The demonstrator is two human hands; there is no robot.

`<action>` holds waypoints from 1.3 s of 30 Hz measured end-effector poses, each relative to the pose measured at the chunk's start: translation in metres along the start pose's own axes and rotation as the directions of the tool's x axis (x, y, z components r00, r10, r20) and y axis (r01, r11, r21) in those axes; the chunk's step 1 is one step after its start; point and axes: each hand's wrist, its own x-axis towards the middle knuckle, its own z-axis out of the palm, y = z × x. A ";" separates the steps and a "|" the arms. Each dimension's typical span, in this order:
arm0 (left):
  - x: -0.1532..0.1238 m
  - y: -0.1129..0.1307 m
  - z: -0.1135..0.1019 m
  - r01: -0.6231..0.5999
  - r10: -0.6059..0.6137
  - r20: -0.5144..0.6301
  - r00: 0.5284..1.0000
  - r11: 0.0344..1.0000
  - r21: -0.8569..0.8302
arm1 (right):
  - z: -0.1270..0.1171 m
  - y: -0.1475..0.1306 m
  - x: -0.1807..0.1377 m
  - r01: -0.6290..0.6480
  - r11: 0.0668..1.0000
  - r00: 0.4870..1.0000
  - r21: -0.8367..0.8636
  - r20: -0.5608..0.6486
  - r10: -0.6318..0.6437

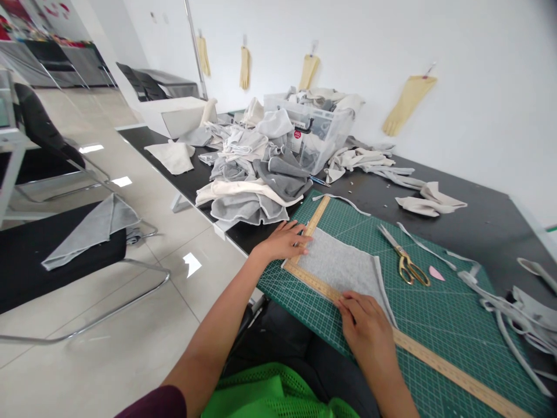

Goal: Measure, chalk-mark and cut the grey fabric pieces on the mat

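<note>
A light grey piece of cloth (343,258) lies on the green cutting mat (456,313). Along its near and left edges runs a wooden L-square ruler (314,281). My left hand (284,241) rests across the ruler's short arm near the corner, its fingers stretched out and apart. Some small dark detail by those fingers is too small to name. My right hand (368,325) has bent fingers closed on the ruler's long arm at the cloth's near edge. Gold-handled scissors (407,262) lie on the mat to the right, beside a pink chip (436,273).
A heap of grey and cream cloth pieces (256,168) sits left of the mat, before a clear plastic bin (324,130). Cloth strips (517,310) lie at the right. A blue pen-like tool (321,181) lies behind the mat. A chair (65,238) stands at left.
</note>
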 end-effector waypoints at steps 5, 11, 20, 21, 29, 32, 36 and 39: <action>0.000 0.002 -0.002 0.013 -0.013 0.018 1.000 1.000 -0.004 | 0.000 0.000 0.000 -0.002 1.000 1.000 0.009 0.000 0.002; -0.001 0.003 -0.002 0.029 -0.029 0.021 0.999 1.000 -0.013 | 0.001 0.001 0.000 0.010 1.000 1.000 0.010 -0.002 -0.010; -0.001 0.002 0.000 0.026 -0.026 0.002 1.000 1.000 -0.004 | -0.001 -0.001 0.001 0.006 1.000 1.000 0.013 -0.001 -0.006; -0.001 0.002 0.001 0.029 -0.029 0.000 1.000 1.000 -0.005 | -0.001 -0.001 0.001 0.004 1.000 1.000 0.015 -0.001 -0.004; -0.002 0.003 -0.001 0.022 -0.023 -0.010 1.000 1.000 -0.003 | 0.000 0.000 0.000 0.003 1.000 1.000 0.003 0.010 -0.003; -0.002 0.002 -0.001 0.017 -0.017 -0.012 1.000 1.000 -0.003 | 0.000 0.000 -0.001 -0.002 1.000 1.000 0.009 0.008 0.002; -0.001 0.001 0.000 0.020 -0.020 -0.001 1.000 1.000 -0.015 | 0.001 0.000 -0.001 -0.003 1.000 1.000 0.009 0.012 0.003; -0.001 0.001 0.001 0.027 -0.027 0.003 1.000 0.999 -0.018 | 0.000 0.000 -0.001 -0.005 1.000 1.000 0.001 0.018 0.005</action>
